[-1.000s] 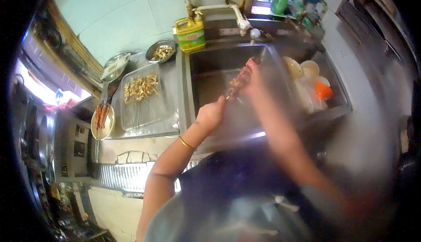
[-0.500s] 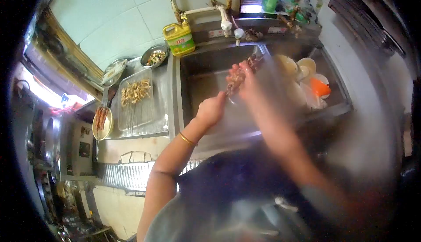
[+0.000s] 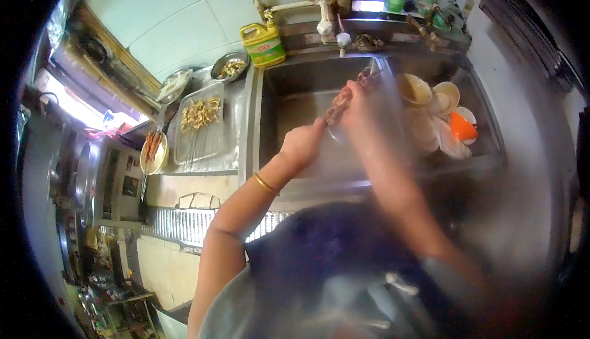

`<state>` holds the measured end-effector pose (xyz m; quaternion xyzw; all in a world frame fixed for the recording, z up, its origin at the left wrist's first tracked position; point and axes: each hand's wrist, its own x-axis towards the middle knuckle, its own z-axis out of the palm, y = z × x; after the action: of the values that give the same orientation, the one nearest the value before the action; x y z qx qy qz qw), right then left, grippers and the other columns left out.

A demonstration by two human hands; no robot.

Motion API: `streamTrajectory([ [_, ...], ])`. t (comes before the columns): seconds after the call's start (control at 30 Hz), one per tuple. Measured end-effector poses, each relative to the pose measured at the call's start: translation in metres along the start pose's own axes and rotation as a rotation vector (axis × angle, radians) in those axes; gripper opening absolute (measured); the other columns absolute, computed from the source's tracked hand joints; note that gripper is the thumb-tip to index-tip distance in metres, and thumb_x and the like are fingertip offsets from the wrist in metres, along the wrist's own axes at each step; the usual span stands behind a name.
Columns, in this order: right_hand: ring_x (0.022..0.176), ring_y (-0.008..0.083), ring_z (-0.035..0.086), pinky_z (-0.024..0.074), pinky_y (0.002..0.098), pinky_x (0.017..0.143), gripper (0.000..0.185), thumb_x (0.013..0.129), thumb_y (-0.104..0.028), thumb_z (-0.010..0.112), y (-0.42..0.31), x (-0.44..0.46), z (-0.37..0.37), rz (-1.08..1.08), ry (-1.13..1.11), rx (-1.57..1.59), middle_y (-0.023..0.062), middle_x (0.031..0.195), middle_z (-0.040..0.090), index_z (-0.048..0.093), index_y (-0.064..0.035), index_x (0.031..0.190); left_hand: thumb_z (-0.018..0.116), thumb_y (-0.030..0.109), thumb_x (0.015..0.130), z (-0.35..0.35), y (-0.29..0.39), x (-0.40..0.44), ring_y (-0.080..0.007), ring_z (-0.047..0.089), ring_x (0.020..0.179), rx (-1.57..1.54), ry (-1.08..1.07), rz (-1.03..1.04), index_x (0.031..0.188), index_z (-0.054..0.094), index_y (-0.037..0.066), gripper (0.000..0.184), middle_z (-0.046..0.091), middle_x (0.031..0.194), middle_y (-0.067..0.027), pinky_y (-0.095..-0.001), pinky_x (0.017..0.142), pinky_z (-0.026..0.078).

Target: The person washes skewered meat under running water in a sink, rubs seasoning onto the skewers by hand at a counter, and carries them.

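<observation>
Over the sink (image 3: 295, 102) I hold a bunch of reddish-brown meat skewers (image 3: 338, 105), slanting up to the right. My left hand (image 3: 302, 145), with a gold bangle on its wrist, is closed around the lower end; the sticks themselves are hidden in the fist. Further up, my right hand (image 3: 354, 113) wraps the meat, its fingers curled over the pieces. The far end of the bunch sticks out beyond that hand, near the divider between the two basins. Blur on the lens softens the right forearm.
Left of the sink, a tray (image 3: 200, 148) holds skewered pale food, beside a bowl (image 3: 161, 159) with reddish skewers and a metal bowl (image 3: 242, 71). A yellow detergent jug (image 3: 263, 45) stands behind. Bowls and an orange cup (image 3: 462, 127) fill the right basin. Taps (image 3: 343, 39) overhang the back.
The whole view has shifted, so the surroundings appear further right and slightly higher. My right hand's fingers have closed more tightly over the meat; the left keeps its grip.
</observation>
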<state>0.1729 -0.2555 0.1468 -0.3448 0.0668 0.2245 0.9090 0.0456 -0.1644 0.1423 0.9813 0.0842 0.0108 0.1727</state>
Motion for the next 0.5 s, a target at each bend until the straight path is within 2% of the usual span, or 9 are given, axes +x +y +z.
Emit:
streamTrajectory([
  [0.07,0.059,0.0175,0.049,0.0443,0.0349,0.056,0.024,0.080,-0.030,0.064,-0.005,-0.003,0.008,0.006,0.041,0.008,0.0013,0.066,0.051,0.053,-0.0097,0.077,0.039,0.019,0.087,-0.003,0.001,0.004,-0.0414,0.058,0.076,-0.038,0.011,-0.038,0.099,0.043,0.006,0.018,0.060,0.079,-0.0225,-0.0518,0.064,0.044],
  [0.17,0.060,0.0145,0.049,0.0429,0.0316,0.052,0.036,0.079,-0.044,0.064,-0.009,-0.004,0.008,0.056,-0.238,0.046,0.0000,0.070,0.052,0.053,-0.0119,0.088,0.040,0.022,0.088,-0.005,-0.001,0.016,-0.0413,0.059,0.077,-0.128,0.069,-0.115,0.102,0.044,0.006,0.022,0.061,0.083,-0.0225,-0.0518,0.065,0.045],
  [0.27,0.062,0.0109,0.051,0.0387,0.0256,0.045,0.048,0.075,-0.051,0.065,0.015,0.022,-0.013,0.129,-0.261,-0.046,-0.0013,0.086,0.053,0.047,-0.0184,0.105,0.043,0.022,0.088,0.000,0.000,0.031,-0.0421,0.058,0.077,-0.174,0.178,-0.110,0.105,0.044,0.007,0.023,0.061,0.081,-0.0221,-0.0516,0.064,0.044],
  [0.3,0.061,0.0117,0.051,0.0388,0.0259,0.045,0.048,0.074,-0.050,0.067,0.025,0.019,-0.007,0.074,-0.253,-0.018,-0.0009,0.086,0.053,0.047,-0.0174,0.103,0.043,0.022,0.088,0.002,0.001,0.033,-0.0420,0.058,0.077,-0.189,0.181,-0.096,0.106,0.044,0.007,0.024,0.061,0.081,-0.0221,-0.0515,0.064,0.045],
  [0.4,0.055,0.0128,0.047,0.0390,0.0270,0.045,0.038,0.074,-0.035,0.072,0.013,-0.008,0.023,-0.002,0.024,0.018,0.0009,0.079,0.053,0.050,-0.0138,0.095,0.042,0.021,0.087,0.002,0.016,0.032,-0.0416,0.059,0.075,-0.121,0.136,-0.105,0.108,0.044,0.008,0.024,0.062,0.080,-0.0221,-0.0510,0.064,0.045],
  [0.5,0.052,0.0134,0.045,0.0391,0.0278,0.044,0.022,0.074,-0.018,0.068,0.006,-0.005,0.009,-0.047,0.031,-0.052,0.0022,0.069,0.050,0.049,-0.0102,0.083,0.040,0.019,0.086,0.009,0.024,0.031,-0.0410,0.060,0.074,-0.076,0.125,-0.084,0.108,0.044,0.008,0.024,0.062,0.079,-0.0221,-0.0505,0.064,0.046],
])
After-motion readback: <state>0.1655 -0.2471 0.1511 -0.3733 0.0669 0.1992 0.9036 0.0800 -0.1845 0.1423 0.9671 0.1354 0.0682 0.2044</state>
